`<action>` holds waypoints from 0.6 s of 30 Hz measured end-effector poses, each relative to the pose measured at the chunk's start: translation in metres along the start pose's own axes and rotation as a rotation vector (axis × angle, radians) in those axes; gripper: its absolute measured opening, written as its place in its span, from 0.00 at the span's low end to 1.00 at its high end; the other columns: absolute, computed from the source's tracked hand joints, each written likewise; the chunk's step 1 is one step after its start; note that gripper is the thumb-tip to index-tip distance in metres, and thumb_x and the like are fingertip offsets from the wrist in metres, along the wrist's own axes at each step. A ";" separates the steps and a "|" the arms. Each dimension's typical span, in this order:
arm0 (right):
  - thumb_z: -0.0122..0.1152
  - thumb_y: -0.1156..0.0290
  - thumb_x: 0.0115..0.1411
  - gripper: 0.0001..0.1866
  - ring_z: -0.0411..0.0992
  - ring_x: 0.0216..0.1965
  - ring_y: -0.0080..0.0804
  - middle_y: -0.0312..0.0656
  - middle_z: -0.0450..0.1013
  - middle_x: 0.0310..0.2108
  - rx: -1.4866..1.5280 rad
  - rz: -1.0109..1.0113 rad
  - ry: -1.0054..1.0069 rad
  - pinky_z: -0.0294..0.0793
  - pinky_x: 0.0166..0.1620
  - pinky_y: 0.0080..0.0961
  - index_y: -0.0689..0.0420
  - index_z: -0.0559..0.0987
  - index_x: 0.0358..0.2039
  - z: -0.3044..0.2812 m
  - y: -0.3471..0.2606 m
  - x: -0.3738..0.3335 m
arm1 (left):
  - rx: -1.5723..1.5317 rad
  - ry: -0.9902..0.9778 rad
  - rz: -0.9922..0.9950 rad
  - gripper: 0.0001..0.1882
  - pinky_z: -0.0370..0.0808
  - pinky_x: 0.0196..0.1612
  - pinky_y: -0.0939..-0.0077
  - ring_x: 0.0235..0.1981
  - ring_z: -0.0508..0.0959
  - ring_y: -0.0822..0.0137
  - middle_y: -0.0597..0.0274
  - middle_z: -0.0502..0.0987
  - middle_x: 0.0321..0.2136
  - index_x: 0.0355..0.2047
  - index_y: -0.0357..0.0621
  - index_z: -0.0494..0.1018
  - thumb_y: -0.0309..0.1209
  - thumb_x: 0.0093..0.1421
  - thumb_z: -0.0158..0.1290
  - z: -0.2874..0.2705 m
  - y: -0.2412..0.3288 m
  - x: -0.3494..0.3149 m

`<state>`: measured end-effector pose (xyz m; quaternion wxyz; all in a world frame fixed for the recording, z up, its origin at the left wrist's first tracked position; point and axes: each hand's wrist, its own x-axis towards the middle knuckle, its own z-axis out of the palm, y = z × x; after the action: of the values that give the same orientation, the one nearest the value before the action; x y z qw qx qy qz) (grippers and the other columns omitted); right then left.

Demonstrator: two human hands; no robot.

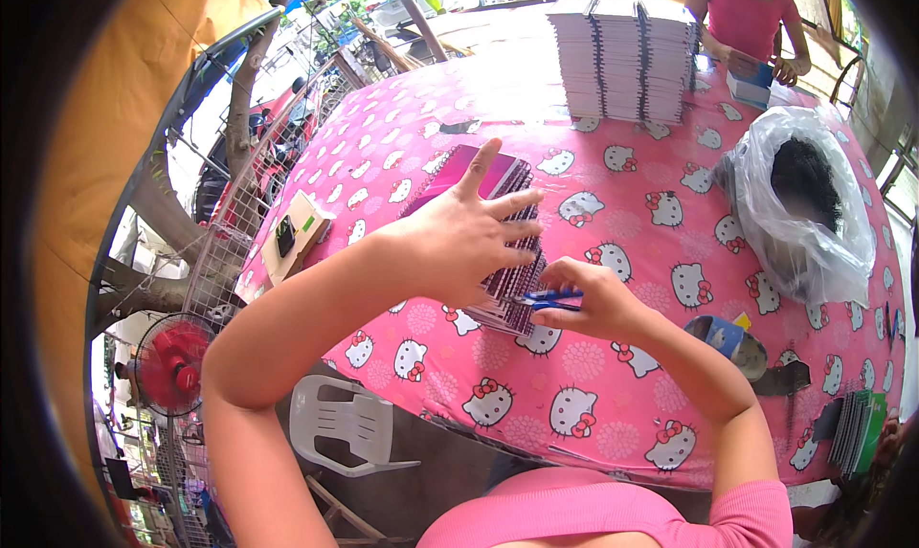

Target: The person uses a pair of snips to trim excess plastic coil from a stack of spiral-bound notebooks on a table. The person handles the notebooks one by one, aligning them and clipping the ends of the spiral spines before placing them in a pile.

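Note:
A stack of spiral-bound notebooks with a magenta and purple top cover (447, 178) lies on the pink patterned tablecloth (622, 400) in front of me. My left hand (469, 237) rests across the top of the stack, its fingers spread toward the bound side. At the near right corner, my right hand (605, 301) is closed around small pliers with blue handles (557, 300). The tips of the pliers reach the dark spiral wire at the end of the binding; whether they grip it, I cannot make out.
Tall piles of wire-bound books (622, 65) stand at the far side. Nearby, a person (751, 22) in pink handles a blue-covered book. To the right are a plastic bag (766, 165) of black coils, a blue roll (716, 335) and green notebooks (866, 433). A cardboard box (304, 224) lies left.

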<state>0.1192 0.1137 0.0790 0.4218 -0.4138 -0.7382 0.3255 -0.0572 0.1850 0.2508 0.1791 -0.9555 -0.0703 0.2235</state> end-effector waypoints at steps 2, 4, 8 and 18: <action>0.70 0.56 0.47 0.23 0.74 0.38 0.42 0.44 0.73 0.36 -0.281 -0.138 0.078 0.72 0.42 0.35 0.56 0.76 0.39 -0.001 -0.001 -0.005 | 0.228 -0.163 0.031 0.34 0.26 0.63 0.27 0.69 0.47 0.65 0.73 0.58 0.65 0.60 0.63 0.64 0.47 0.52 0.57 -0.018 0.012 0.002; 0.71 0.56 0.47 0.23 0.73 0.37 0.41 0.43 0.73 0.35 -0.317 -0.218 0.155 0.70 0.44 0.37 0.56 0.75 0.39 0.002 0.005 -0.010 | 0.242 -0.244 0.070 0.29 0.29 0.65 0.30 0.69 0.48 0.65 0.72 0.59 0.64 0.58 0.61 0.67 0.44 0.53 0.56 -0.006 0.020 0.012; 0.71 0.56 0.46 0.24 0.73 0.38 0.42 0.43 0.72 0.34 -0.409 -0.375 0.281 0.67 0.50 0.39 0.56 0.75 0.39 0.005 0.006 -0.010 | 0.210 -0.390 0.099 0.22 0.39 0.68 0.40 0.66 0.57 0.66 0.70 0.67 0.59 0.53 0.58 0.73 0.35 0.56 0.52 -0.003 0.024 0.018; 0.67 0.54 0.55 0.21 0.74 0.19 0.22 0.36 0.75 0.21 0.557 0.527 -0.376 0.73 0.22 0.21 0.63 0.80 0.31 -0.019 -0.003 0.022 | 0.170 -0.373 0.110 0.09 0.47 0.67 0.46 0.60 0.66 0.65 0.73 0.77 0.49 0.33 0.54 0.81 0.33 0.53 0.53 -0.002 0.020 0.024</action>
<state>0.1290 0.1340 0.0975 0.2780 -0.3921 -0.5552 0.6787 -0.0342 0.1706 0.2351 0.2306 -0.8815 -0.0307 0.4109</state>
